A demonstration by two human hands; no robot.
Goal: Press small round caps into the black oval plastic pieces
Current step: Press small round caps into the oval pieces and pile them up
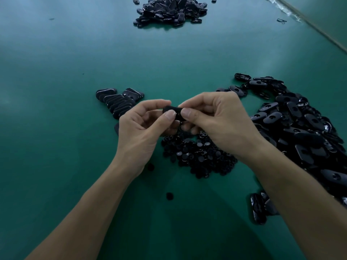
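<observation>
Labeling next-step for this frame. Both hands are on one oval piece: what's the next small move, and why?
Probably a thumb press to seat the cap: the left hand and right hand pinch one oval piece by its ends, thumbs on top, above the cap pile. Whether a cap is already seated is hidden.

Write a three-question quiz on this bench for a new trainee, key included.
1. True or false: the left hand and the right hand both pinch one black oval piece above the green table.
2. Where is the pile of small round caps? A) at the table's far end B) just under the hands C) at the table's left edge
3. Fill in: the big loose heap of oval pieces lies on the person's ____ side.
Key: 1 true; 2 B; 3 right.
</observation>
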